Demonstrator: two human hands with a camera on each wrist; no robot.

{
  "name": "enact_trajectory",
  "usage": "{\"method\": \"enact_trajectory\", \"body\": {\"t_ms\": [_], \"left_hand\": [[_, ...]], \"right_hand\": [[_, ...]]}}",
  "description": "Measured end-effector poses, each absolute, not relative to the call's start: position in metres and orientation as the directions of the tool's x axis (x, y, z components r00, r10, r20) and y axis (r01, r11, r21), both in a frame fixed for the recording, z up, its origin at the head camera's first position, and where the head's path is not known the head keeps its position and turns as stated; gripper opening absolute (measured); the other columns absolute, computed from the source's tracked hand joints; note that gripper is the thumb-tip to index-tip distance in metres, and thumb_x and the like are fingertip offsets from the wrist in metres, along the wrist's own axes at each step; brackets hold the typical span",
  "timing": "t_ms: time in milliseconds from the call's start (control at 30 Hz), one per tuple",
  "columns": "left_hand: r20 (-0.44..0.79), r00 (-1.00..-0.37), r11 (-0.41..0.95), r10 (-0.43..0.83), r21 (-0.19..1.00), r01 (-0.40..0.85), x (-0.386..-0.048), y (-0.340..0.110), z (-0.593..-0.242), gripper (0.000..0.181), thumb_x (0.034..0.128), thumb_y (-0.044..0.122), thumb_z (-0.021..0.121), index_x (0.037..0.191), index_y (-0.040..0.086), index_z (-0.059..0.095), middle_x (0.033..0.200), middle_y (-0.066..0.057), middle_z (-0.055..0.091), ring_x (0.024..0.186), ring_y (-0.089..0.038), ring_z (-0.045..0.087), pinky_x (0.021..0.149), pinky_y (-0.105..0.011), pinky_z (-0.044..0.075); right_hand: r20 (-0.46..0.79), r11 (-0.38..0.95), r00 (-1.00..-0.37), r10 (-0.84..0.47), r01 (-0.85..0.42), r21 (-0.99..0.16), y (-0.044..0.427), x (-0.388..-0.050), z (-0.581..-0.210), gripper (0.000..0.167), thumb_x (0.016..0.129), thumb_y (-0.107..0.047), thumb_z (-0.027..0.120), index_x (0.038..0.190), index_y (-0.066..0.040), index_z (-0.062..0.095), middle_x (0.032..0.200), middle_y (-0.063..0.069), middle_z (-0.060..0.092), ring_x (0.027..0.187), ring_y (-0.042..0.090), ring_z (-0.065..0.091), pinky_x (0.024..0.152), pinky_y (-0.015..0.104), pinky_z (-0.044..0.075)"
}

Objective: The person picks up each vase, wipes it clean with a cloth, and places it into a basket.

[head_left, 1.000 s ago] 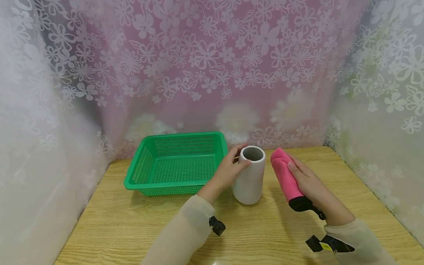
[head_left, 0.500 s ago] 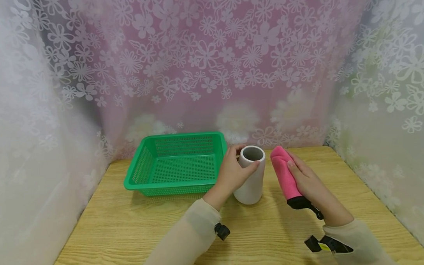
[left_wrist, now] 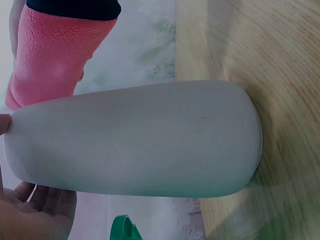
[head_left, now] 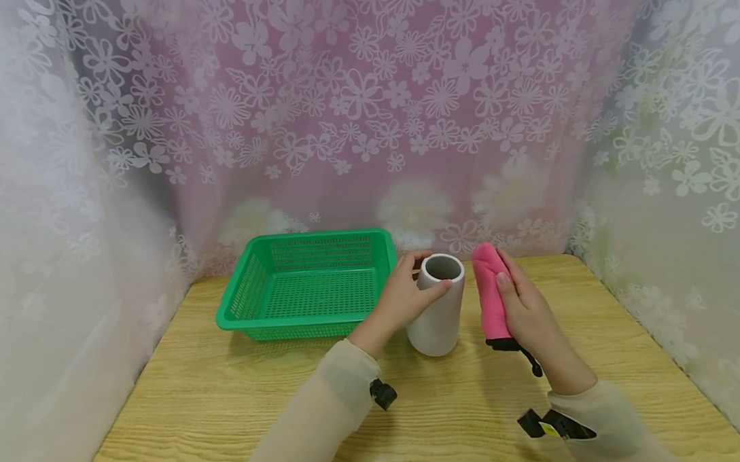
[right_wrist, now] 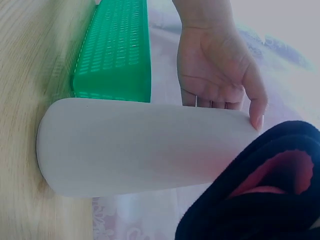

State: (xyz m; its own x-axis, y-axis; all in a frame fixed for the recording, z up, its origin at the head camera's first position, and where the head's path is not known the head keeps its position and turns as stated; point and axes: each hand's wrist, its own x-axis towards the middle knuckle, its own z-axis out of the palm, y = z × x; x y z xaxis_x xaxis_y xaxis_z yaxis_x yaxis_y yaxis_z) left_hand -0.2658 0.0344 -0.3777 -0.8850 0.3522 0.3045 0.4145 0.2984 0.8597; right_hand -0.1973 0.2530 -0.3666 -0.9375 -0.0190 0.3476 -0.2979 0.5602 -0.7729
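An upright white vase (head_left: 434, 317) with a round open mouth stands on the table, right of the green basket. My left hand (head_left: 403, 299) grips it near the top, thumb at the near rim and fingers round its far left side. My right hand (head_left: 532, 314) holds a pink fleece piece (head_left: 492, 298) with a black hem and a black cord, just right of the vase and above the table. In the right wrist view, the folded black hem (right_wrist: 215, 200) shows a pink hollow inside. The left wrist view shows the vase side (left_wrist: 135, 142) lengthwise, the pink fleece beside its top.
A green perforated plastic basket (head_left: 312, 321) sits at the back left of the wooden table (head_left: 229, 412), close to the left hand. Flowered curtains (head_left: 366, 122) enclose the back and both sides. Black straps with small cameras are on both sleeves.
The right hand has carried the pink fleece piece slightly up and leftward, turning it more upright. The left thumb has shifted rightward along the vase's near rim. The vase has barely moved.
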Motion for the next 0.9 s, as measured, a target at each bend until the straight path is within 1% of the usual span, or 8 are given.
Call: {"method": "enact_trajectory", "body": {"t_ms": [100, 133, 200, 300, 367, 600, 733, 900], "left_hand": [[0.308, -0.878, 0.291, 0.366, 0.858, 0.422, -0.268, 0.034, -0.379, 0.068, 0.0887, 0.043, 0.076, 0.145, 0.016, 0.048, 0.135, 0.002, 0.051, 0.126, -0.016, 0.051, 0.103, -0.037, 0.046], [0.308, -0.878, 0.288, 0.367, 0.86, 0.422, -0.269, 0.033, -0.379, 0.068, 0.0887, 0.043, 0.076, 0.145, 0.016, 0.048, 0.135, 0.003, 0.051, 0.126, -0.016, 0.051, 0.103, -0.037, 0.046], [0.306, -0.878, 0.284, 0.369, 0.862, 0.42, -0.27, 0.033, -0.38, 0.067, 0.0887, 0.043, 0.076, 0.145, 0.017, 0.048, 0.134, 0.004, 0.052, 0.125, -0.015, 0.051, 0.104, -0.037, 0.046], [0.305, -0.878, 0.28, 0.369, 0.864, 0.418, -0.27, 0.033, -0.381, 0.067, 0.0889, 0.043, 0.076, 0.145, 0.018, 0.048, 0.134, 0.004, 0.053, 0.125, -0.014, 0.051, 0.103, -0.038, 0.046], [0.305, -0.878, 0.279, 0.369, 0.864, 0.418, -0.27, 0.033, -0.382, 0.067, 0.0891, 0.043, 0.075, 0.145, 0.018, 0.048, 0.134, 0.004, 0.052, 0.125, -0.015, 0.051, 0.103, -0.038, 0.046], [0.305, -0.878, 0.264, 0.369, 0.871, 0.414, -0.27, 0.033, -0.383, 0.066, 0.0896, 0.041, 0.075, 0.145, 0.019, 0.047, 0.133, 0.004, 0.053, 0.125, -0.014, 0.051, 0.103, -0.038, 0.046], [0.309, -0.876, 0.244, 0.371, 0.877, 0.413, -0.27, 0.034, -0.384, 0.066, 0.0898, 0.039, 0.076, 0.145, 0.018, 0.047, 0.132, 0.004, 0.055, 0.123, -0.011, 0.052, 0.103, -0.035, 0.047], [0.311, -0.875, 0.243, 0.372, 0.877, 0.415, -0.27, 0.034, -0.384, 0.067, 0.0898, 0.039, 0.076, 0.146, 0.017, 0.046, 0.132, 0.003, 0.055, 0.122, -0.013, 0.053, 0.102, -0.037, 0.048]], "right_hand": [[0.414, 0.556, -0.91, -0.02, -0.354, -0.752, 0.25, -0.199, -0.369, 0.055, 0.111, -0.028, 0.034, 0.161, -0.011, 0.02, 0.156, 0.026, 0.03, 0.129, 0.044, 0.041, 0.101, 0.064, 0.034], [0.434, 0.557, -0.901, -0.021, -0.371, -0.743, 0.25, -0.199, -0.37, 0.054, 0.111, -0.028, 0.034, 0.161, -0.011, 0.021, 0.155, 0.026, 0.031, 0.128, 0.045, 0.041, 0.1, 0.064, 0.034], [0.469, 0.558, -0.883, -0.021, -0.4, -0.727, 0.248, -0.201, -0.372, 0.054, 0.111, -0.026, 0.034, 0.16, -0.009, 0.021, 0.154, 0.026, 0.033, 0.126, 0.044, 0.044, 0.098, 0.062, 0.037], [0.513, 0.566, -0.859, -0.015, -0.43, -0.704, 0.246, -0.204, -0.375, 0.053, 0.11, -0.024, 0.035, 0.16, -0.01, 0.022, 0.151, 0.025, 0.037, 0.121, 0.04, 0.047, 0.095, 0.054, 0.039], [0.54, 0.569, -0.842, -0.004, -0.446, -0.691, 0.244, -0.205, -0.376, 0.053, 0.11, -0.022, 0.036, 0.16, -0.01, 0.023, 0.15, 0.025, 0.038, 0.122, 0.039, 0.047, 0.095, 0.053, 0.039], [0.598, 0.584, -0.801, 0.027, -0.473, -0.66, 0.236, -0.211, -0.381, 0.054, 0.109, -0.02, 0.04, 0.16, -0.009, 0.024, 0.153, 0.024, 0.034, 0.129, 0.044, 0.042, 0.101, 0.065, 0.036], [0.639, 0.603, -0.768, 0.04, -0.491, -0.628, 0.232, -0.217, -0.388, 0.054, 0.109, -0.018, 0.042, 0.16, -0.012, 0.025, 0.152, 0.023, 0.036, 0.123, 0.042, 0.045, 0.098, 0.063, 0.039], [0.707, 0.622, -0.706, 0.042, -0.535, -0.572, 0.226, -0.222, -0.392, 0.055, 0.106, -0.01, 0.046, 0.159, -0.014, 0.028, 0.147, 0.022, 0.04, 0.113, 0.038, 0.049, 0.091, 0.056, 0.043]]}}
